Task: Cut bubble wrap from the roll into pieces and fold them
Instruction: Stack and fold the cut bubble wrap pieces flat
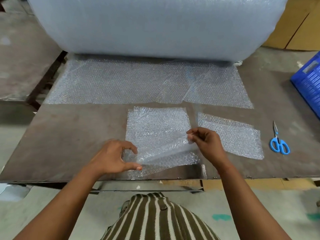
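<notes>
Your left hand and right hand pinch the cut bubble wrap piece with closed fingers, lifting its near edge off the counter. Scissors lie right; no writing is readable.

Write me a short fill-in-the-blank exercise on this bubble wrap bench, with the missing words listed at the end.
1. The scissors with ____ handles lie on the table, untouched.
2. The right hand and the left hand both pinch the ____ piece of bubble wrap.
3. The other cut piece lies between that piece and the ____.
4. The big roll stands at the ____ edge of the table.

Missing words: blue; middle; scissors; far
</notes>
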`<state>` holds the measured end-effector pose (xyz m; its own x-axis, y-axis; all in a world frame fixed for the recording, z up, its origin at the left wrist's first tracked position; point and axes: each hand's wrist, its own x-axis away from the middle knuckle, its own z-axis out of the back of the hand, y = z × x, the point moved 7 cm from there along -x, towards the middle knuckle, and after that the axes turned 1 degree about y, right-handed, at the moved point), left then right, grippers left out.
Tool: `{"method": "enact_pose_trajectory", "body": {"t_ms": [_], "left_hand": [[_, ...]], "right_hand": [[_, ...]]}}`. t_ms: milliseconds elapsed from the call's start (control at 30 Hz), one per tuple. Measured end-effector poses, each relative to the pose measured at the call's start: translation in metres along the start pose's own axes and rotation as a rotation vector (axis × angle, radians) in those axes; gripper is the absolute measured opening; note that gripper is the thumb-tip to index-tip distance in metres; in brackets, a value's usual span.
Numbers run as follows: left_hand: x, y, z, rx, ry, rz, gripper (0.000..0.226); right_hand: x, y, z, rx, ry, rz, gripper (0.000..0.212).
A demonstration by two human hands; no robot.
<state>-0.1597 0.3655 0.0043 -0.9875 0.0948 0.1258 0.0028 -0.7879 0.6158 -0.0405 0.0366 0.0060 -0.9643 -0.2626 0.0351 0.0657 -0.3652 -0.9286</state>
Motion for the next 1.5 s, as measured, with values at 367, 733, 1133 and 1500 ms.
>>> {"method": "enact_pose_trajectory", "body": {"t_ms": [367, 733, 1133, 1500], "left_hand": [[-0.006, 0.009, -0.004, 0.284, 0.033, 0.081, 0.048], [-0.009, 0.059, -0.056, -0.049, 0.086, -0.369, 0.025], [-0.021, 0.070, -0.052, -0.495, 0.151, -0.205, 0.013], [-0.036, 0.053, -0.015, -0.815, 0.052, 0.070, 0.127]], "right_hand": [[-0.008, 0.002, -0.009, 0.134, 0.019, 0.018, 0.031], [0.039, -0.001, -0.039, 0.466, -0.218, 0.225, 0.022], [0.043, -0.005, -0.045, 0.895, -0.039, 0.131, 0.122], [0.018, -0.017, -0.047, 1.020, -0.138, 0.062, 0.169]]}}
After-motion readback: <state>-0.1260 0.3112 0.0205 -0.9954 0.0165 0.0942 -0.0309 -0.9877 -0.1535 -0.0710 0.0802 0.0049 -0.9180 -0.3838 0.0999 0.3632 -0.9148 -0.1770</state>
